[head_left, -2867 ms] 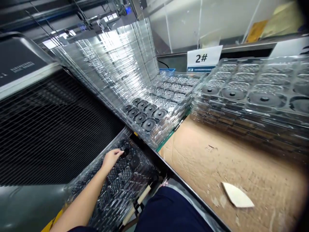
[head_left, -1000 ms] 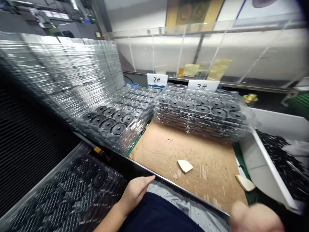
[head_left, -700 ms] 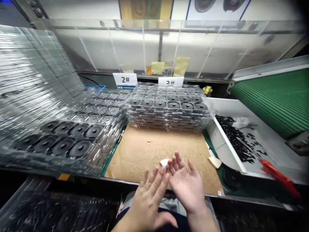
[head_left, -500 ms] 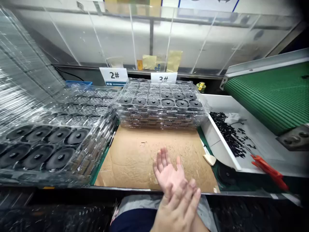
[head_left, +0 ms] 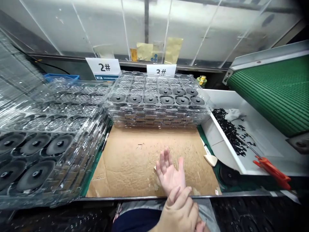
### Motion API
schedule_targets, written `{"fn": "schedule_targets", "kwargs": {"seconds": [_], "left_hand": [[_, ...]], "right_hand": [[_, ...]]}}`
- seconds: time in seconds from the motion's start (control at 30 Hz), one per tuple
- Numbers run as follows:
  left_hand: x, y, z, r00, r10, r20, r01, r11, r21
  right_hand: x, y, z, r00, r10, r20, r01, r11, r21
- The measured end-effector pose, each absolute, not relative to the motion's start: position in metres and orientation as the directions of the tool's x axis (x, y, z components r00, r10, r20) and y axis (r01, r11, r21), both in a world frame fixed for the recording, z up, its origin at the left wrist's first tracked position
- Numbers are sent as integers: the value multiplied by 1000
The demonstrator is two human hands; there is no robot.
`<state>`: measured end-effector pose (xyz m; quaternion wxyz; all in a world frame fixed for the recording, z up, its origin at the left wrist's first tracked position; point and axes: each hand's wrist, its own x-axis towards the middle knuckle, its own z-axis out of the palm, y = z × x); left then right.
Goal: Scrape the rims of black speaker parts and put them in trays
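Nothing is gripped: the open right hand [head_left: 170, 174] is laid palm-up over the brown cardboard sheet [head_left: 130, 161] at lower centre, its wrist covered by the empty left hand [head_left: 180, 212], while half-filled clear plastic trays [head_left: 154, 96] wait above.

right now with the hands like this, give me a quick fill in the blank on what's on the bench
1. Both hands, right hand and left hand, are over the brown ____ sheet.
2. The sign behind the left stack of clear trays reads ____.
3. The red-handled tool lies on the rim of the ____ bin.
4. The conveyor belt at right is ____.

Missing words: cardboard; 2#; white; green
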<state>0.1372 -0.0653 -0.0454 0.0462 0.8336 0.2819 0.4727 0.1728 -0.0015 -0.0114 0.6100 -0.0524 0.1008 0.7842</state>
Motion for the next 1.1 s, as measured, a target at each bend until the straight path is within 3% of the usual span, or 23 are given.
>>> {"fn": "schedule_targets", "kwargs": {"seconds": [0.07, 0.13, 0.2, 0.23, 0.3, 0.37, 0.43, 0.47, 0.6, 0.83, 0.93, 0.97, 1.03, 1.1], "left_hand": [[135, -63, -37, 440, 525, 728, 285, -851, 442], [126, -57, -21, 456, 622, 637, -38, -701, 712], [111, -49, -1, 419, 810, 410, -425, -224, 877], [102, -43, 9, 401, 859, 318, -507, -81, 858], [85, -34, 25, 355, 927, 117, -668, 165, 725], [72, -28, 34, 379, 921, -93, -838, 384, 388], [66, -26, 37, 436, 876, -208, -889, 455, 50], [65, -27, 38, 447, 866, -225, -892, 451, -33], [66, -32, 37, 464, 858, -222, -884, 432, -176], [61, -42, 40, 462, 861, -212, -881, 418, -222], [57, -47, 42, 440, 877, -193, -897, 422, -131], [56, -49, 42, 409, 893, -190, -910, 415, -9], [54, -53, 41, 299, 939, -170, -870, 341, 356], [54, -57, 38, 181, 976, -119, -715, 213, 665]], "right_hand": [[178, -2, -11, -266, 954, -141, -950, -234, 206], [184, -3, -7, -253, 960, -117, -945, -220, 241], [188, -5, -2, -230, 966, -116, -948, -195, 253], [188, -7, 1, -224, 968, -115, -946, -188, 262], [188, -9, 7, -229, 968, -108, -941, -191, 280], [185, -11, 10, -253, 963, -90, -931, -217, 295], [182, -13, 12, -276, 959, -69, -920, -243, 306], [181, -13, 12, -282, 958, -59, -917, -251, 310], [181, -17, 12, -284, 958, -34, -913, -260, 316], [178, -28, 16, -300, 954, -2, -906, -284, 313], [175, -34, 18, -317, 948, 16, -902, -307, 304], [175, -36, 19, -320, 947, 22, -902, -312, 299], [176, -39, 21, -323, 946, 31, -902, -318, 292], [177, -41, 24, -329, 943, 44, -904, -328, 274]]}}
